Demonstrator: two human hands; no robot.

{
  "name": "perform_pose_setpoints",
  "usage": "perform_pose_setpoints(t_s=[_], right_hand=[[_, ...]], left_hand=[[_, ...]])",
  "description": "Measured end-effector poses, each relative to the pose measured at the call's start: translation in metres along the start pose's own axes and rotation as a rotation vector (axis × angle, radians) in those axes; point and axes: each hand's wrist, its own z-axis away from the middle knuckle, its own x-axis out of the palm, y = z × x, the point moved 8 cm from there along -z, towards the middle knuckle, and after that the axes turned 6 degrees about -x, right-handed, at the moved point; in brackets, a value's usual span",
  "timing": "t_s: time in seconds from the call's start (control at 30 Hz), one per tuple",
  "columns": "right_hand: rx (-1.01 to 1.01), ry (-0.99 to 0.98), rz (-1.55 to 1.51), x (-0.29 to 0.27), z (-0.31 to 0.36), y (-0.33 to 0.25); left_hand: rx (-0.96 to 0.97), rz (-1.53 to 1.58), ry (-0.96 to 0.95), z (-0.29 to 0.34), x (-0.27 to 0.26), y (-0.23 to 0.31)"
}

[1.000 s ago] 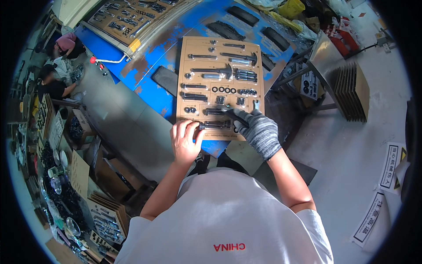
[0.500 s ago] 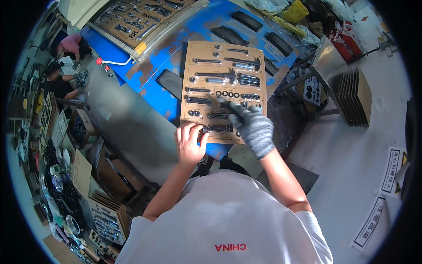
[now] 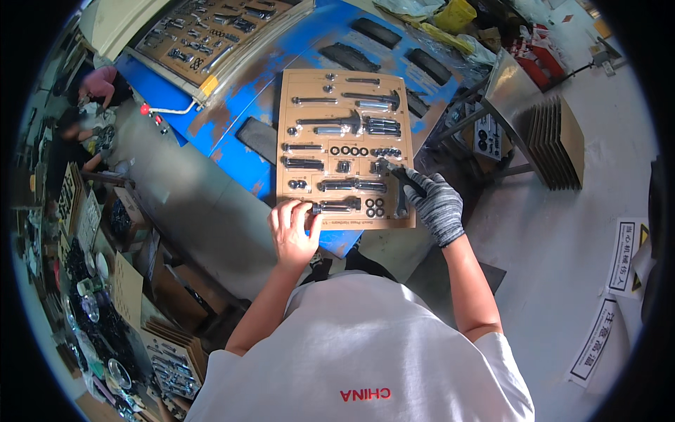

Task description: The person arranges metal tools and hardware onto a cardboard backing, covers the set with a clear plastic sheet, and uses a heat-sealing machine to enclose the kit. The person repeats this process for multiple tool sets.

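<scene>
Grey-gloved right hand point(image 3: 437, 209), clamped on a black tool point(image 3: 413, 181), has been shifted frame-right, uncovering a wrench point(image 3: 402, 202); grip of left hand point(image 3: 292, 233) cannot be told.

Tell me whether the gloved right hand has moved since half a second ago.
Yes: the gloved right hand has shifted to the right, judged against the blue table.

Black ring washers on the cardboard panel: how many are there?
8 black ring washers: four in a row across the middle of the cardboard panel, four in a two-by-two block near its bottom edge. Any under the left hand would be hidden.
</scene>
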Motion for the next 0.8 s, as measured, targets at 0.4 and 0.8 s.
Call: perform_pose_setpoints(t_s=[0.4,0.8], right_hand=[[-0.252,0.019,-0.112,0.078,-0.08,-0.14],[-0.124,-0.031,0.109,0.039,-0.056,-0.012]], left_hand=[[0.013,-0.044,0.02,0.0,-0.003,0.005],[0.006,0.003,0.055,0.005,0.0,-0.001]])
